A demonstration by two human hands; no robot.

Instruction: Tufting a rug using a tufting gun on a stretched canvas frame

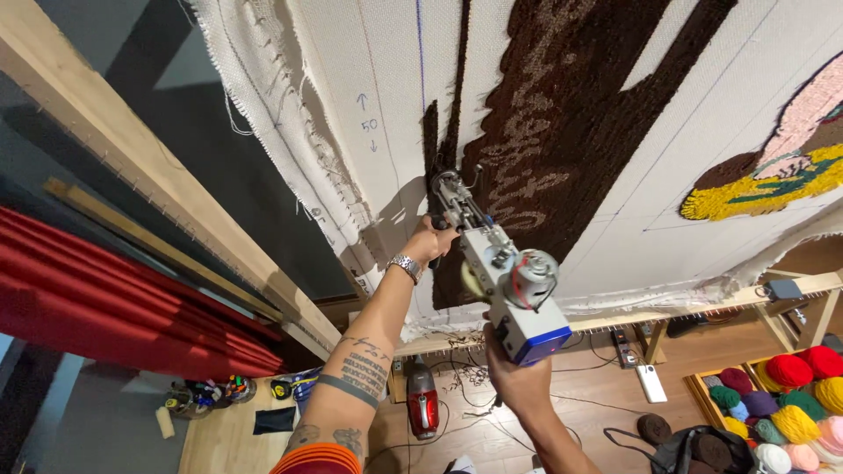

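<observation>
Wooden floor [527,439] bears yarn balls [790,404] and vacuum [422,399].

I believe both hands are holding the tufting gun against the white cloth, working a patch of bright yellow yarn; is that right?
Not quite: the head view shows the tufting gun, held by the left hand and right hand, against the white cloth, working a dark brown patch. The yellow patch lies apart.
</observation>
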